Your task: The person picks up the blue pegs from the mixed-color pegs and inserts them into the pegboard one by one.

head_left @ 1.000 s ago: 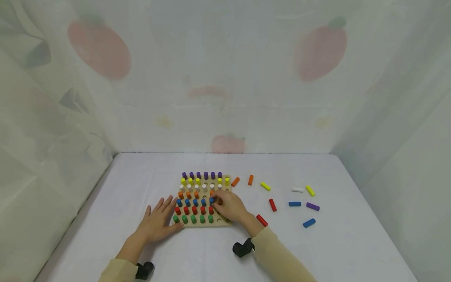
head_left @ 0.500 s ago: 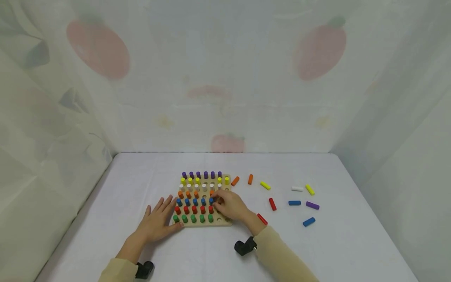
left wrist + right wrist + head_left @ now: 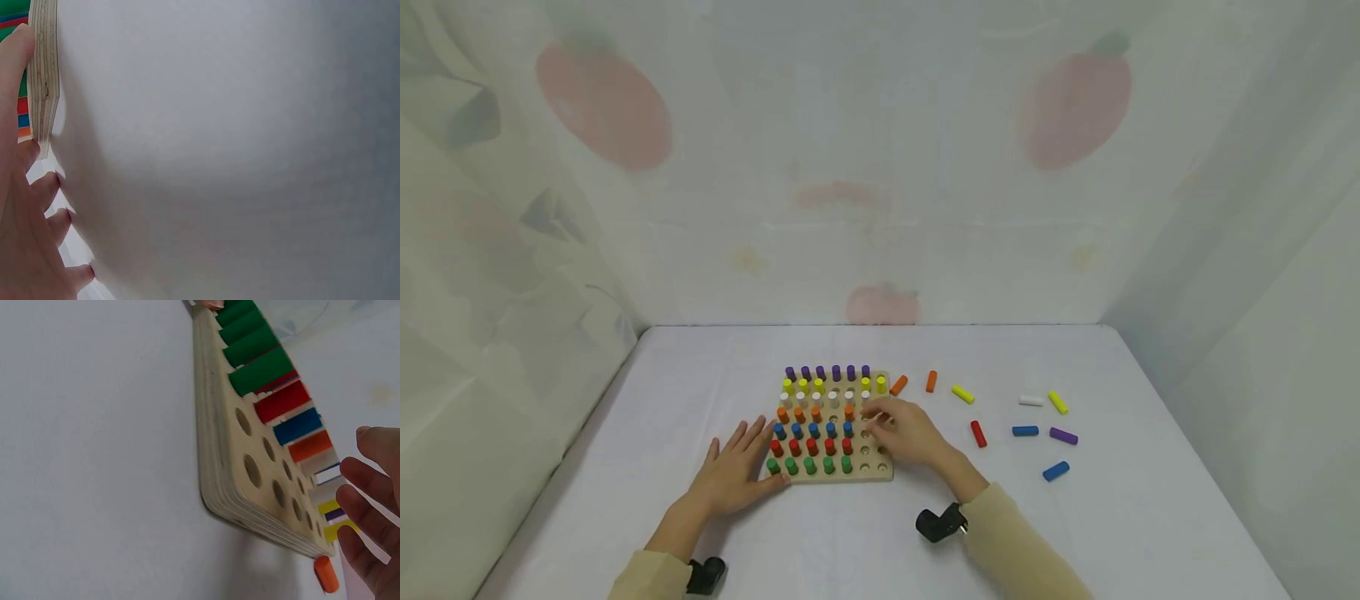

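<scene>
A wooden pegboard [image 3: 874, 477] carries rows of green [image 3: 810, 465], red [image 3: 812, 447], blue [image 3: 814, 430], orange [image 3: 816, 414], white, yellow and purple pegs [image 3: 837, 372]. My left hand [image 3: 730, 477] lies spread at its left side, thumb on the front-left corner, other fingertips along the edge. Over the right part of the board hovers my right hand [image 3: 907, 432], its fingers loosely bent and holding nothing. In the right wrist view these fingers [image 3: 356, 509] stand apart, beside the board's bare holes [image 3: 251, 470]. Part of the board's right side is hidden under that hand.
Loose pegs lie on the white table right of the board: orange [image 3: 931, 382], yellow [image 3: 963, 394], red [image 3: 978, 434], white [image 3: 1031, 401], blue [image 3: 1026, 431] and purple [image 3: 1063, 436]. Fabric curtains [image 3: 880, 167] stand behind the table and at both sides.
My right hand has let go of the last blue peg in its row and drawn back to the right. That peg stands in the board. The left hand stays in place.
</scene>
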`<state>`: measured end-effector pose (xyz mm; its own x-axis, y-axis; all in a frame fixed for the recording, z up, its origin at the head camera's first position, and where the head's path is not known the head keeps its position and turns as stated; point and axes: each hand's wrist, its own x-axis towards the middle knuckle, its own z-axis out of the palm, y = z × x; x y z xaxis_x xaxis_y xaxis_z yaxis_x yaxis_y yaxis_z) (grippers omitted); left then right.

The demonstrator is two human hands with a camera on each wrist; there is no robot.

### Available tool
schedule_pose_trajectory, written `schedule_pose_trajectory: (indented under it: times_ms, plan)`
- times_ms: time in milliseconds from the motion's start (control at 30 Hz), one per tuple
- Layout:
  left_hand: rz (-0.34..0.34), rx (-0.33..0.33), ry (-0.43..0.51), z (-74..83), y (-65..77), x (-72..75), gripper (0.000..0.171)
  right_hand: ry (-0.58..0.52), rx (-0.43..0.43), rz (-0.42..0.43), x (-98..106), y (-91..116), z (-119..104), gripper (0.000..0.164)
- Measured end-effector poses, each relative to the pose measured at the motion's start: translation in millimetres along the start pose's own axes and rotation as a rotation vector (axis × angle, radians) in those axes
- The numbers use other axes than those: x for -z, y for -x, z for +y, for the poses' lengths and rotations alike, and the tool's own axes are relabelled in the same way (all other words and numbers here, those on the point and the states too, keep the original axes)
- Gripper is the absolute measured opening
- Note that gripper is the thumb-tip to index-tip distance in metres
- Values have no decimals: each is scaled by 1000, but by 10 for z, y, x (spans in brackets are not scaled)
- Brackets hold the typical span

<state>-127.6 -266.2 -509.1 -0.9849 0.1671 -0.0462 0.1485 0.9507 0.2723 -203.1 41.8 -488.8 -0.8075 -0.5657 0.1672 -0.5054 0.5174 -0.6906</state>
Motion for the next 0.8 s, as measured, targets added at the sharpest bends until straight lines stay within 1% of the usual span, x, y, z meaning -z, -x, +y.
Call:
schedule_pose_trajectory:
  times_ms: [200,267,467,600,667,800]
  plan:
    - [-1,-1,0,7,12,14,96,22,48,56,193,98,18,24]
    - [-2,0,1,18,20,27,96,38,51,75,259,135,40,25]
    - [14,-7,3,31,40,59,95,43,85,141,466,246,151,27]
    - [8,-3,1,15,46,53,95,41,102,163,607,334,245,27]
    - [7,-2,0,8,45,46,96,47,100,165,676,387,292,28]
    - [13,-6,-2,2,45,33,95,67,63,165,805,512,377,29]
